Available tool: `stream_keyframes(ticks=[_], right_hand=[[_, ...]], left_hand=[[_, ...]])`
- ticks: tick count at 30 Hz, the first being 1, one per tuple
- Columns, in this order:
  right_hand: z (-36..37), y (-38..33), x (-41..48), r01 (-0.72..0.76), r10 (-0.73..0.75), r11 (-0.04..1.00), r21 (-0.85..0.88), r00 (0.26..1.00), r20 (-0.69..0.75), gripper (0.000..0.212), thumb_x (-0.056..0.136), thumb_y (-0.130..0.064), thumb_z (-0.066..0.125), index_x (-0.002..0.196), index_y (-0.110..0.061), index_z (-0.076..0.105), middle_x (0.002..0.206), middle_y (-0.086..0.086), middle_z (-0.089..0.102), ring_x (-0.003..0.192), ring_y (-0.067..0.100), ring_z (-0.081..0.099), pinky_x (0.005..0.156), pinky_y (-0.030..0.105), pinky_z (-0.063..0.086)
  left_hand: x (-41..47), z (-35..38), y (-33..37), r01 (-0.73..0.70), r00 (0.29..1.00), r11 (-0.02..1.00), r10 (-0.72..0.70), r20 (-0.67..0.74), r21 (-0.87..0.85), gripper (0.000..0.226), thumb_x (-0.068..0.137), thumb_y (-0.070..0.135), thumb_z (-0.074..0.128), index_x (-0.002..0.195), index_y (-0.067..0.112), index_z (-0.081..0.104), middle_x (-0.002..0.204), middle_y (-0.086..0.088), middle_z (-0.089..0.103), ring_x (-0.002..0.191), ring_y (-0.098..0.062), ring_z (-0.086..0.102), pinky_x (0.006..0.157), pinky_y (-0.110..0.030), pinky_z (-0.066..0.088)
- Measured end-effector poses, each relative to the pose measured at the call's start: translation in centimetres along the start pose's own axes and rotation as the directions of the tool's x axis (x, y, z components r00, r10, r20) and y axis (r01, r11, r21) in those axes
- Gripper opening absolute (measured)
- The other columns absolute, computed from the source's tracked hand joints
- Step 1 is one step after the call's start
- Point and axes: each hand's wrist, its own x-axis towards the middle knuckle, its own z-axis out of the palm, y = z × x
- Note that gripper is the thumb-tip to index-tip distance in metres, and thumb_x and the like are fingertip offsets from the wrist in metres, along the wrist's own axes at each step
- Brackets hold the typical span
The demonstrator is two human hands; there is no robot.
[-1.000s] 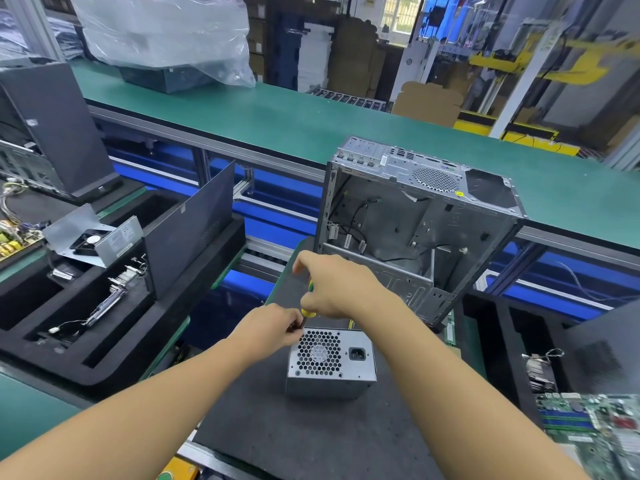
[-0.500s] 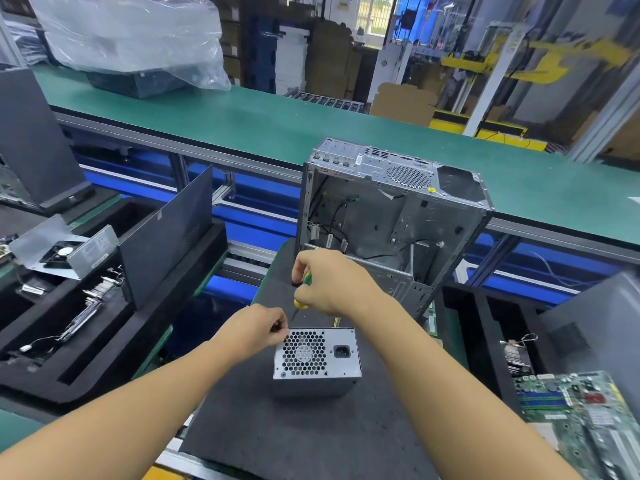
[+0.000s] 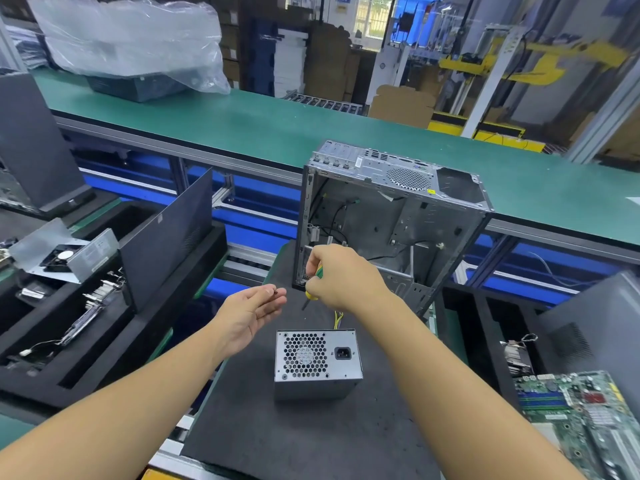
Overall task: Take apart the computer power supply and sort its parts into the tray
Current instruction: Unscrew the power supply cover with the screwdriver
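Between the left fingers [image 3: 268,295], now lifted off the power supply [image 3: 317,362] standing on the desk [image 3: 277,431] just below: one small screw [image 3: 276,291], pinched, probably bound for the tray [image 3: 114,358]; right fingers [image 3: 323,261] gripping the raised screwdriver [image 3: 313,287].

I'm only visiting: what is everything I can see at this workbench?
mat: one, dark grey, centre.
power supply: one, grey, on the mat.
computer case: one, grey, open, behind the power supply.
left foam tray: one, black, left, holding parts.
side panel: one, dark, standing in that tray.
motherboard: one, green, far right.
conveyor belt: one, green, behind the case.
plastic-wrapped bundle: one, clear, on the belt.
screwdriver: one, green and yellow, gripped above the mat.
small screw: one, dark, pinched left of the screwdriver.
left hand: one, pinches the small screw.
right hand: one, grips the screwdriver.
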Motion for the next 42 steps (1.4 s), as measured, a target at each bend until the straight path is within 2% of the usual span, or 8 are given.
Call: stream_keyframes(ticks=[5, 10, 16, 22, 28, 30, 34, 42], right_hand=[[-0.3, 1.9, -0.9, -0.075, 0.074, 0.997, -0.004, 0.997, -0.005, 0.014, 0.078, -0.021, 0.062, 0.083, -0.031, 0.055, 0.088, -0.013, 0.053, 0.088, 0.018, 0.056, 0.068, 0.031, 0.043], [-1.8, 6.4, -3.8, -0.229, 0.227, 0.973, -0.035, 0.972, -0.058, 0.017, 0.078, -0.020, 0.062, 0.082, -0.034, 0.053, 0.099, -0.011, 0.055, 0.089, 0.019, 0.055, 0.069, 0.031, 0.039], [-3.5, 11.3, -8.0, -0.382, 0.382, 0.924, 0.023, 0.918, -0.111, 0.018, 0.078, -0.019, 0.064, 0.080, -0.033, 0.052, 0.087, -0.015, 0.050, 0.082, 0.016, 0.053, 0.061, 0.028, 0.036], [-4.4, 17.0, -14.7, -0.540, 0.546, 0.838, 0.082, 0.826, -0.137, 0.018, 0.080, -0.019, 0.062, 0.079, -0.033, 0.050, 0.089, -0.013, 0.054, 0.083, 0.019, 0.055, 0.065, 0.031, 0.041], [-5.3, 20.8, -21.1, -0.677, 0.682, 0.730, 0.092, 0.712, -0.169, 0.015, 0.080, -0.018, 0.059, 0.082, -0.031, 0.051, 0.092, -0.007, 0.058, 0.078, 0.022, 0.057, 0.072, 0.034, 0.051], [-5.4, 21.8, -22.9, -0.711, 0.717, 0.695, 0.105, 0.675, -0.173, 0.015, 0.081, -0.019, 0.057, 0.083, -0.032, 0.051, 0.093, -0.006, 0.061, 0.074, 0.023, 0.058, 0.072, 0.035, 0.053], [-5.5, 23.3, -26.0, -0.768, 0.772, 0.629, 0.124, 0.599, -0.211, 0.015, 0.081, -0.019, 0.058, 0.087, -0.031, 0.052, 0.077, -0.012, 0.051, 0.071, 0.016, 0.054, 0.062, 0.032, 0.043], [-4.6, 24.2, -29.4, -0.774, 0.795, 0.601, 0.199, 0.551, -0.255, 0.012, 0.085, -0.018, 0.057, 0.091, -0.028, 0.054, 0.087, -0.013, 0.049, 0.079, 0.017, 0.053, 0.067, 0.032, 0.043]], left_hand=[[0.5, 2.0, -1.1, 0.016, 0.997, 1.000, -0.014, 0.076, -0.022, 0.017, 0.095, 0.004, 0.061, 0.112, 0.004, 0.062, 0.107, -0.015, 0.075, 0.086, -0.019, 0.074, 0.075, -0.030, 0.061], [1.4, 8.2, -3.5, 0.008, 0.965, 0.986, -0.050, 0.257, 0.164, 0.037, 0.076, 0.008, 0.077, 0.111, 0.003, 0.067, 0.100, -0.018, 0.075, 0.083, -0.021, 0.072, 0.076, -0.029, 0.060], [1.6, 14.0, -8.9, -0.028, 0.922, 0.920, -0.128, 0.365, 0.392, 0.008, 0.086, 0.000, 0.074, 0.093, 0.004, 0.073, 0.080, -0.008, 0.073, 0.074, -0.018, 0.071, 0.073, -0.028, 0.059], [-0.6, 19.9, -16.2, 0.013, 0.805, 0.825, -0.344, 0.484, 0.565, 0.008, 0.096, 0.005, 0.063, 0.096, 0.004, 0.071, 0.080, -0.010, 0.073, 0.074, -0.018, 0.071, 0.069, -0.028, 0.058], [-4.7, 24.8, -22.4, 0.041, 0.684, 0.654, -0.569, 0.456, 0.755, 0.011, 0.097, 0.004, 0.060, 0.090, 0.000, 0.068, 0.081, -0.012, 0.070, 0.066, -0.016, 0.070, 0.073, -0.031, 0.061], [-5.8, 26.1, -23.9, 0.043, 0.657, 0.607, -0.616, 0.435, 0.794, 0.007, 0.097, 0.002, 0.059, 0.093, 0.000, 0.065, 0.084, -0.014, 0.068, 0.060, -0.012, 0.069, 0.063, -0.026, 0.060], [-7.0, 28.6, -26.3, 0.008, 0.579, 0.517, -0.700, 0.418, 0.856, 0.010, 0.100, 0.003, 0.054, 0.100, 0.000, 0.063, 0.087, -0.014, 0.067, 0.059, -0.009, 0.070, 0.056, -0.021, 0.055], [-7.0, 30.9, -29.2, 0.020, 0.660, 0.432, -0.684, 0.312, 0.902, 0.011, 0.099, 0.005, 0.054, 0.095, 0.004, 0.064, 0.084, -0.014, 0.066, 0.056, -0.013, 0.065, 0.054, -0.022, 0.046]])
